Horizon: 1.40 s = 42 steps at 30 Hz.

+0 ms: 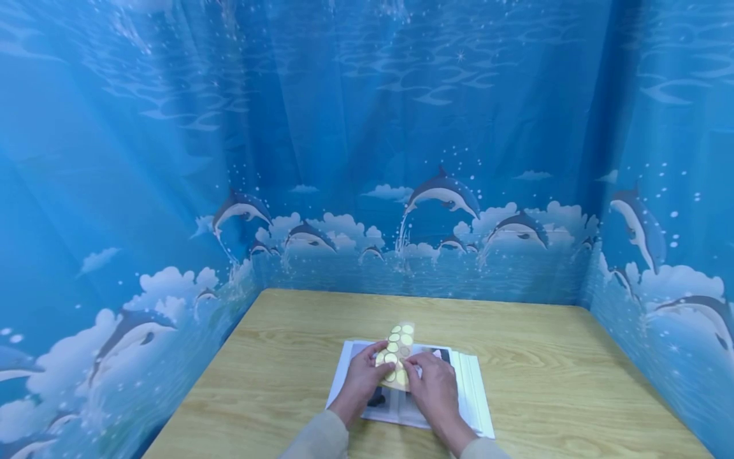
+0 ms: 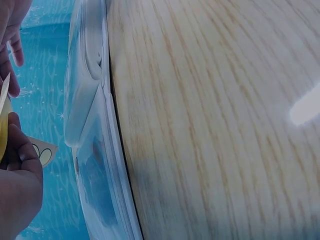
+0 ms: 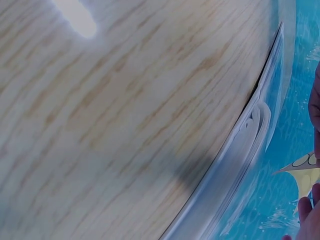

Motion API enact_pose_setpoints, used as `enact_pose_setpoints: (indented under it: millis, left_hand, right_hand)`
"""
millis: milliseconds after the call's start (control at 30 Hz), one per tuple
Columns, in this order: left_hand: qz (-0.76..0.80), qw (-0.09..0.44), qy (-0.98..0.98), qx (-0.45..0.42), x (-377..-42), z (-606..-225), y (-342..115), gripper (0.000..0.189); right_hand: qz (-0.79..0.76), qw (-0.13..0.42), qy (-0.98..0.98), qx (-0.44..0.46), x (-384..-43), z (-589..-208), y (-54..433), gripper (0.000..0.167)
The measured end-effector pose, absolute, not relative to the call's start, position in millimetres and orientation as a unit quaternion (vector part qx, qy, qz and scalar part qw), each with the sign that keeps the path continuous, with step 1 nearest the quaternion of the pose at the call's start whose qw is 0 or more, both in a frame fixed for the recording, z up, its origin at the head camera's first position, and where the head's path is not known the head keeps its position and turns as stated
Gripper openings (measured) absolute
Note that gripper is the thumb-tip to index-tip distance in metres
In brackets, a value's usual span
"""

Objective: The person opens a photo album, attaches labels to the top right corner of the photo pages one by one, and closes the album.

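A clear-edged sheet of round pale-yellow stickers (image 1: 394, 347) is held up over an open book with plastic-looking pages (image 1: 395, 411). One circle near the sheet's right edge looks beige instead of yellow. My left hand (image 1: 358, 381) grips the sheet by its left side, thumb lying across the front. At the right edge, the thumb and index finger of my right hand (image 1: 437, 386) pinch it. The left wrist view shows the left hand (image 2: 22, 177) curled around the sheet, with a printed corner (image 2: 44, 151) sticking out behind. In the right wrist view the sheet (image 3: 306, 175) appears bent.
The book's thick stack of white pages (image 1: 474, 389) lies on the right, and dark pictures show under the hands. A wood-grain table (image 1: 275, 357) supports the book. Blue dolphin-print curtains (image 1: 367, 140) enclose the table at the back and both sides.
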State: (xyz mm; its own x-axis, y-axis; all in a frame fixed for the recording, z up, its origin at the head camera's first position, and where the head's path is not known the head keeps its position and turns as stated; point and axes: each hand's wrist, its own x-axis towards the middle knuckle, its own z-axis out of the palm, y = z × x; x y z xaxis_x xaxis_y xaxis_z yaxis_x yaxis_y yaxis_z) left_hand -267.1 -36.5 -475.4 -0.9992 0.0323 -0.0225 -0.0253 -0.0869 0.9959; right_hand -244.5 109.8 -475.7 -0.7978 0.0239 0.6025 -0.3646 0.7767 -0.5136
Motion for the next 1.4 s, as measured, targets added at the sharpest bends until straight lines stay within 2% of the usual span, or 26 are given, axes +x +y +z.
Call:
enact_pose_setpoints:
  millis: [200, 567, 1033, 1400]
  left_hand:
    - [0.735, 0.02, 0.678, 0.005, -267.4, -476.1, -37.4, 0.058]
    - [0.721, 0.006, 0.693, 0.006, -269.0, -482.2, -45.9, 0.058]
    - [0.666, -0.028, 0.744, -0.033, -278.0, -486.4, -89.0, 0.072]
    - [0.642, -0.048, 0.764, -0.056, -284.3, -491.6, -132.5, 0.074]
  right_hand:
    - [0.325, 0.31, -0.889, 0.089, -245.7, -474.9, 112.1, 0.006]
    - [0.382, 0.277, -0.881, 0.028, -249.7, -473.2, 117.5, 0.006]
    - [0.366, 0.298, -0.881, 0.016, -253.6, -481.5, 134.1, 0.009]
    - [0.357, 0.273, -0.893, -0.001, -253.0, -483.2, 140.5, 0.007]
